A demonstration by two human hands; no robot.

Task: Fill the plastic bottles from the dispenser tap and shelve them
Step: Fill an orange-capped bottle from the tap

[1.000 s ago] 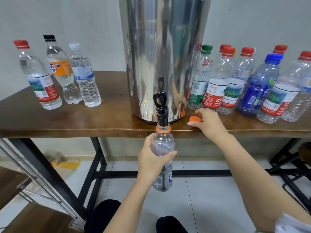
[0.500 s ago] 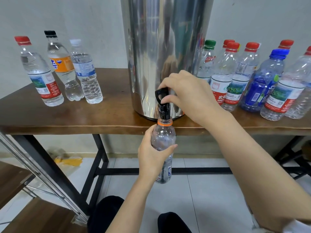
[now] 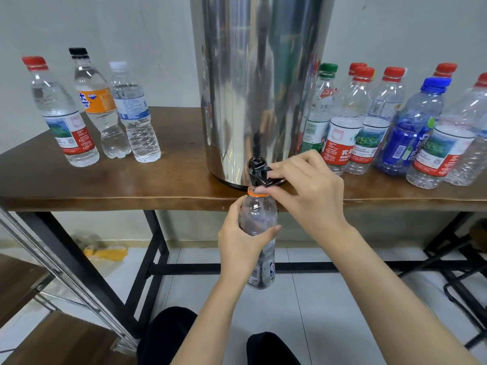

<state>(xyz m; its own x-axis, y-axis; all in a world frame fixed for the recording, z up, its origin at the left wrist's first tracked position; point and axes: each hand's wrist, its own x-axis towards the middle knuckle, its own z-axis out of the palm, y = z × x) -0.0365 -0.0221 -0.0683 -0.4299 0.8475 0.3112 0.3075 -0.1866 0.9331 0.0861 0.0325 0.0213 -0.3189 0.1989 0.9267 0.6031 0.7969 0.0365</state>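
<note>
A tall steel dispenser (image 3: 259, 85) stands on the wooden table (image 3: 158, 185), its black tap (image 3: 257, 172) hanging over the front edge. My left hand (image 3: 243, 239) grips an uncapped clear bottle (image 3: 259, 219) with an orange neck ring, held upright with its mouth right under the tap. My right hand (image 3: 305, 188) pinches the tap lever from the right. Whether water is flowing cannot be told.
Three bottles (image 3: 97, 111) filled with clear liquid stand at the table's left. Several empty capped bottles (image 3: 395, 127) crowd the right side. A wooden shelf unit (image 3: 39, 299) with metal rails sits low at the left. Black table legs and tiled floor lie below.
My right hand left the orange cap on the table, rose to the tap, and now pinches its lever lower down. The bottle stays under the tap.
</note>
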